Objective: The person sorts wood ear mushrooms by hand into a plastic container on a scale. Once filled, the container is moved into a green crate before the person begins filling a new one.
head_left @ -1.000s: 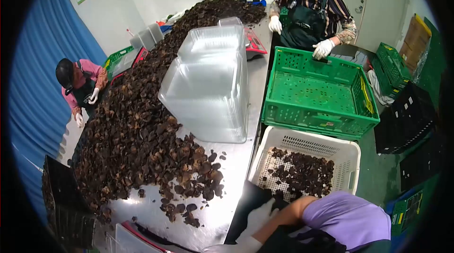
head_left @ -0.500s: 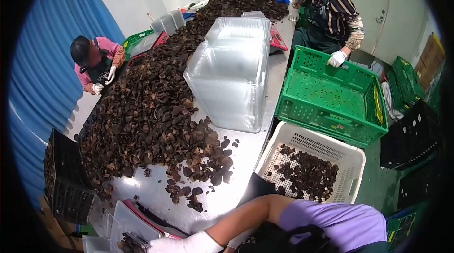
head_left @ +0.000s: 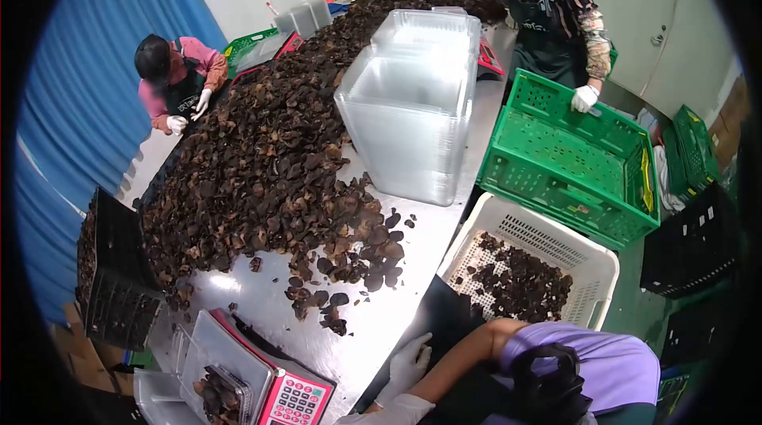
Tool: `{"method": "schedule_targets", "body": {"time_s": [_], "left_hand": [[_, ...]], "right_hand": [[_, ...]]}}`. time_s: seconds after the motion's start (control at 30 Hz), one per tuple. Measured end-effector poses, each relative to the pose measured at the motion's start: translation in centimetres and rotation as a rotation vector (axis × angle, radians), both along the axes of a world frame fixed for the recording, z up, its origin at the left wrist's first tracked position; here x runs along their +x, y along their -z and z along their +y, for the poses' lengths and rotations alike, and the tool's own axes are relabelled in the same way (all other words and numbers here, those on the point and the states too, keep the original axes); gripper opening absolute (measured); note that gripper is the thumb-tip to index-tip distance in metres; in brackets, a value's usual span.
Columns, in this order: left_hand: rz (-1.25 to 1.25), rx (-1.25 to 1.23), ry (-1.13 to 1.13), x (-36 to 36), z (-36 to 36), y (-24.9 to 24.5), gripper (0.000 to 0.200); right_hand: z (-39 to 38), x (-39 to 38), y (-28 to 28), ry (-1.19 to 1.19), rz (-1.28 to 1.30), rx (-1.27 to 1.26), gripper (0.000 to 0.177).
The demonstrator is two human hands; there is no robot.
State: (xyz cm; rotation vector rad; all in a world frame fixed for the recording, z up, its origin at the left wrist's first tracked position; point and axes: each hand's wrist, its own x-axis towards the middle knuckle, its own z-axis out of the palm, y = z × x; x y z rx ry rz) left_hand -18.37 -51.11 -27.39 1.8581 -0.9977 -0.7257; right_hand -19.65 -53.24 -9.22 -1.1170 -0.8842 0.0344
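At table [head_left: 254, 302] edge, right hand [head_left: 409, 361] gloved, fingers spread, holding nothing; left hand [head_left: 390, 411] beside scale [head_left: 298, 400], grip can't tell.

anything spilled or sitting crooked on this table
Yes: loose dark pieces lie scattered off the big heap onto the bare steel table near its front edge. Off the table's side, the green crate sits tilted rather than flat, with a co-worker's gloved hand on its far rim, next to the white crate.
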Motion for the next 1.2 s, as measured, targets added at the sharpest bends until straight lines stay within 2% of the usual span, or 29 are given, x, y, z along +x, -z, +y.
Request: {"method": "schedule_targets", "body": {"time_s": [0.13,0.23,0.4,0.47,0.5,0.6,0.63,0.67,0.73,0.8,0.87,0.93,1.03,1.07,1.1,1.2], "left_hand": [[-0.045,-0.002,0.038,0.1,-0.1,0.4,0.03],[-0.005,0.01,0.04,0.5,-0.1,1.0,0.029],[-0.057,0.095,-0.003,0.0,0.2,1.6,0.027],[0.013,0.048,-0.041,0.0,0.3,2.2,0.026],[0.064,0.109,-0.071,-0.1,0.5,2.6,0.026],[0.852,0.429,-0.087,3.8,3.7,26.4,0.027],[0.815,0.407,-0.087,3.1,3.6,23.7,0.026],[0.658,0.31,-0.073,2.7,2.8,19.1,0.025],[0.212,0.064,-0.05,1.0,1.1,9.4,0.023],[-0.094,-0.161,-0.058,0.5,0.2,4.2,0.021],[-0.145,-0.104,-0.025,0.6,0.3,3.4,0.023],[-0.089,-0.073,-0.003,0.7,0.2,3.5,0.022],[-0.116,-0.121,-0.028,0.4,0.1,5.1,0.022],[-0.089,-0.074,-0.019,0.3,0.3,5.1,0.021],[-0.004,-0.248,-0.079,-0.3,0.1,3.9,0.02],[0.048,-0.157,-0.065,0.0,0.3,3.4,0.019]], "right_hand": [[-0.7,0.5,-0.8,0.018,-0.072,-0.037,0.018],[-0.7,0.9,-0.6,-0.126,-0.148,-0.002,0.02],[-2.2,1.4,-0.6,-0.154,-0.167,-0.062,0.021],[-3.4,1.7,-0.6,-0.165,-0.179,-0.107,0.022],[-4.1,2.1,-0.5,-0.181,-0.197,-0.143,0.022],[-7.6,2.7,-1.0,-0.235,-0.268,-0.235,0.023],[-9.3,2.7,-1.4,-0.26,-0.306,-0.269,0.024],[-10.9,2.4,-2.0,-0.281,-0.348,-0.294,0.024],[-14.2,1.3,-3.5,-0.34,-0.444,-0.311,0.025],[-16.4,0.0,-5.0,-0.406,-0.519,-0.301,0.026],[-18.0,-1.5,-6.5,-0.446,-0.579,-0.268,0.026],[-18.9,-2.8,-7.7,-0.47,-0.608,-0.234,0.027],[-19.7,-3.8,-8.5,-0.495,-0.623,-0.227,0.028],[-19.8,-4.1,-8.5,-0.504,-0.619,-0.238,0.029],[-19.9,-4.0,-8.7,-0.514,-0.623,-0.252,0.029],[-20.7,-5.0,-8.8,-0.486,-0.616,-0.283,0.03]]}}
